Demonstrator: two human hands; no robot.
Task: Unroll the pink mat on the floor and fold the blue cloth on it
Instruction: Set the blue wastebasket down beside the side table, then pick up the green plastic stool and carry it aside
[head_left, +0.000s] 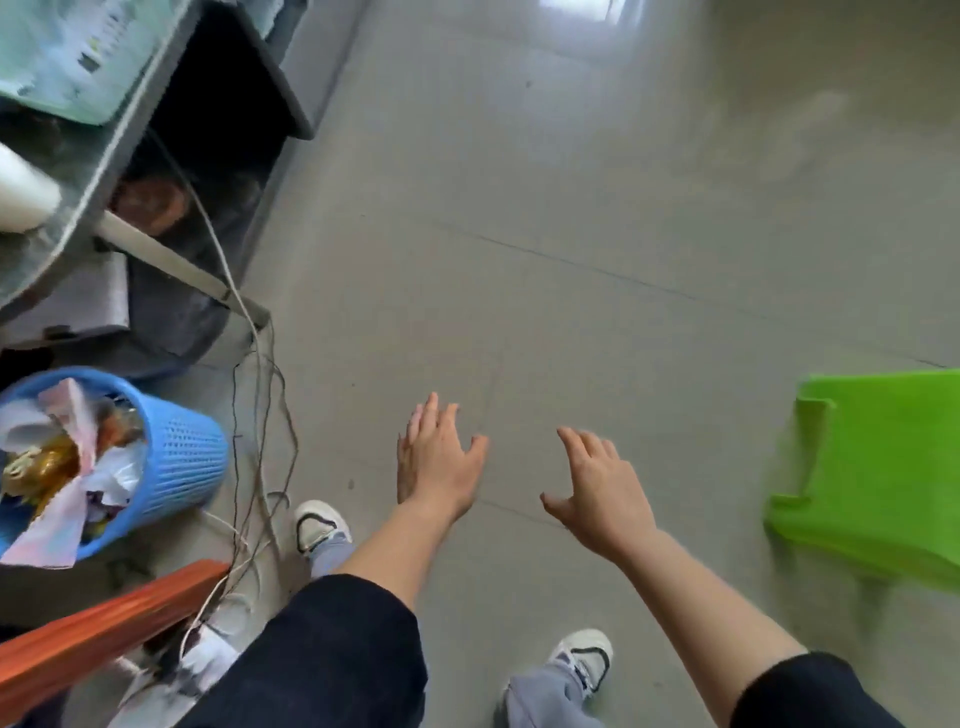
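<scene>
hands empty, fingers spread wide: left (439, 457), right (602, 493). both above floor (571, 234), right of bin (171, 457).

- My two hands are out over bare floor (571, 234), left hand (436, 457) and right hand (605, 493) side by side, apart, nothing in either.
- Shoes below them: left shoe (318, 525) just beside left forearm, right shoe (584, 657) nearer me, between the forearms.
- Basket (176, 457) far left, stuffed with waste.
- Cables (260, 415) trail on floor between basket and left shoe.
- Table (78, 208) behind basket, upper left.
- Mat (883, 467) on floor at right edge, well apart from right hand.
</scene>
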